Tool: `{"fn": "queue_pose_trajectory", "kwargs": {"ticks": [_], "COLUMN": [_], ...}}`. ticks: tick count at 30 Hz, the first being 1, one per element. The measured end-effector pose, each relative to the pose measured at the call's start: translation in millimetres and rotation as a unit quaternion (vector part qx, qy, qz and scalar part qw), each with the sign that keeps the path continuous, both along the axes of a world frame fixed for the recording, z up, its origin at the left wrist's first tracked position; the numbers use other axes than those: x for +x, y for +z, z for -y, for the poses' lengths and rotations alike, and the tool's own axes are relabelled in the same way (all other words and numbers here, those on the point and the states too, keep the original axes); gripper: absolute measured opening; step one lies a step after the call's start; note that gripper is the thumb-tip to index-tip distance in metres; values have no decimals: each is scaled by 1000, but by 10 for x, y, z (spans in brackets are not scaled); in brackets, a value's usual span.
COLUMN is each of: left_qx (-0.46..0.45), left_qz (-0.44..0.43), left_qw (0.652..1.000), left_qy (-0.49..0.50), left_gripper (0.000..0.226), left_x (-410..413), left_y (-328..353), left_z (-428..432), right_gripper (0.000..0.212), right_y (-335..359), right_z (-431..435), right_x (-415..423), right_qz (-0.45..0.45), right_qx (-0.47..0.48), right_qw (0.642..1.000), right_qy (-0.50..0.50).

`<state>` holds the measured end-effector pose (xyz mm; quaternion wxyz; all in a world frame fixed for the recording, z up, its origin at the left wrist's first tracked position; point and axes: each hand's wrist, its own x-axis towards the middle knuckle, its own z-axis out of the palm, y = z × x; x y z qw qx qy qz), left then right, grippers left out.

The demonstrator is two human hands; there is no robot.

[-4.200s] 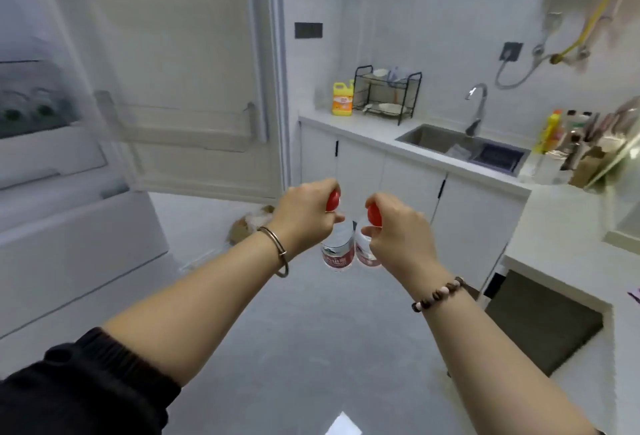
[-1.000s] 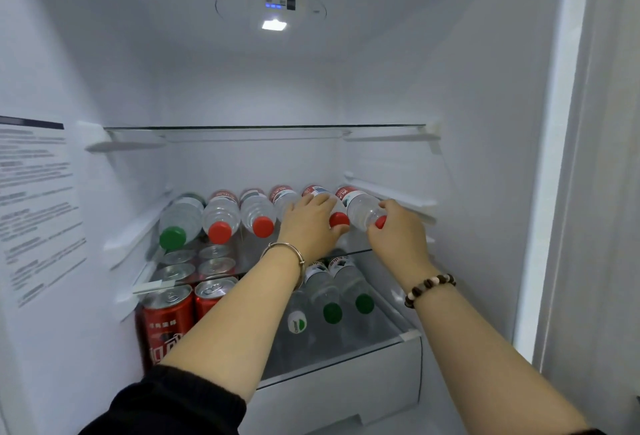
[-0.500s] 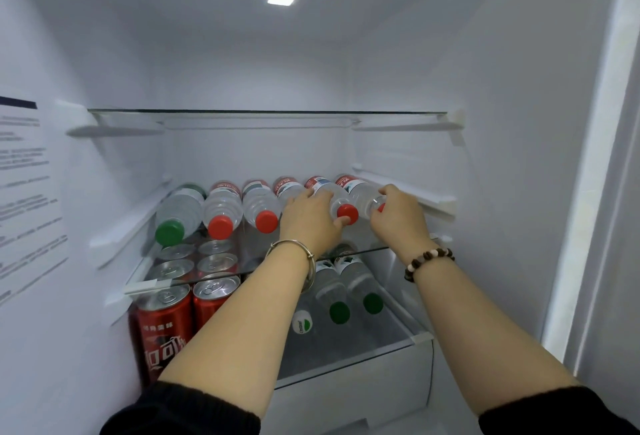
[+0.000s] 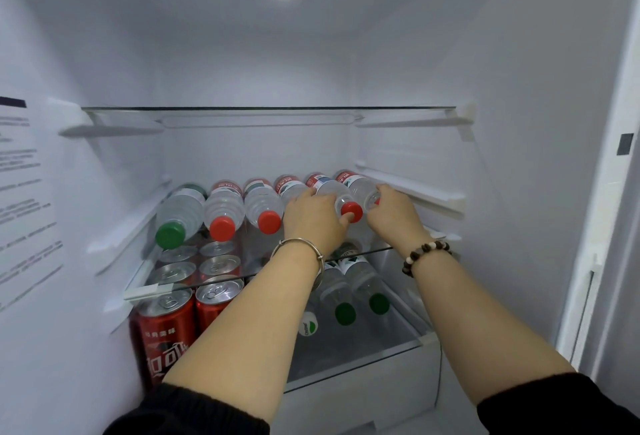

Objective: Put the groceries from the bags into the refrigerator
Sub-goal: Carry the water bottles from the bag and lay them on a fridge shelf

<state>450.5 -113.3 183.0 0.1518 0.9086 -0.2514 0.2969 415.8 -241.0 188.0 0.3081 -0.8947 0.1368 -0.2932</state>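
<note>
Several clear water bottles lie side by side on the refrigerator's middle glass shelf (image 4: 162,287), caps toward me. My left hand (image 4: 313,216) grips a red-capped bottle (image 4: 332,190), its thumb against the cap, and hides the bottle to its left. My right hand (image 4: 391,215) grips the neck of the rightmost bottle (image 4: 356,183), next to the right wall, and covers its cap. These two bottles touch each other and rest on the shelf.
A green-capped bottle (image 4: 176,213) and two red-capped bottles (image 4: 223,208) fill the shelf's left side. Red cola cans (image 4: 162,330) stand below, beside green-capped bottles (image 4: 344,299) in the drawer. The upper glass shelf (image 4: 270,108) is bare. The door frame (image 4: 602,192) is at right.
Four seconds ago I held both bottles upright in the kitchen. Now they lie on the fridge shelf. Over the last second they slid slightly deeper and my head came closer.
</note>
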Motion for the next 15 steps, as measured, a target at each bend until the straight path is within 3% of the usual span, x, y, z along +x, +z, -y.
{"fn": "queue_pose_trajectory", "kwargs": {"ticks": [6, 15], "left_qx": [20, 8], "left_qz": [17, 34], "left_qw": [999, 999], "left_qy": [27, 20], "left_gripper": [42, 41], "left_x": [39, 52], "left_y": [20, -1], "left_z": [30, 41], "right_gripper": [43, 57], "right_y": [-38, -61], "right_z": [37, 113], "right_x": [-28, 1], "right_qz": [57, 57], "right_qx": [57, 59], "right_qw": [997, 996], "right_qy": [5, 31]}}
